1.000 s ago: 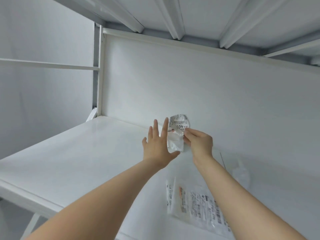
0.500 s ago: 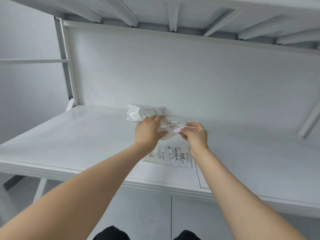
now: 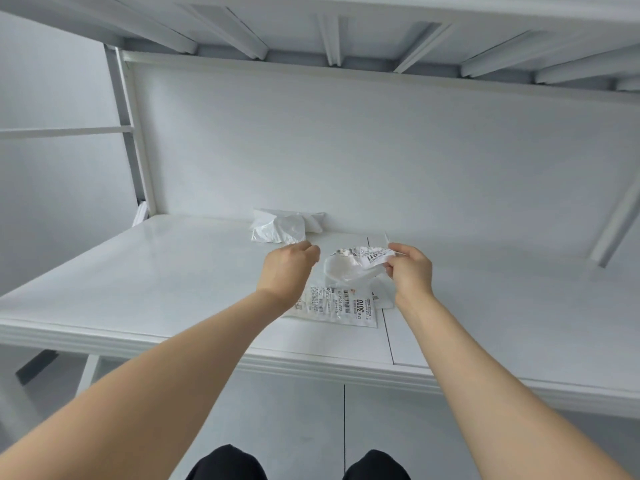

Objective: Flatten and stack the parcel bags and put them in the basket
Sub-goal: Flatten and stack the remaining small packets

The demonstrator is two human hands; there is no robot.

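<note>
My right hand (image 3: 410, 271) pinches the printed label end of a crumpled white parcel bag (image 3: 349, 268) and holds it just above the white table (image 3: 138, 278). Left of that bag, a small gap away, my left hand (image 3: 289, 268) hovers with loosely curled fingers and nothing in it. Under the held bag a flattened parcel bag (image 3: 341, 310) with barcode labels lies on the table. A second crumpled white bag (image 3: 284, 226) sits against the back wall, just beyond my left hand. No basket is in view.
The table's front edge (image 3: 311, 365) runs across below my forearms, with my dark-clothed knees beneath it. White shelf slats span overhead, and a metal frame post (image 3: 133, 147) stands at the table's back left corner.
My left hand has let go of the crumpled bag and drawn a little to the left. My right hand still pinches its label end, and the view has dropped slightly.
</note>
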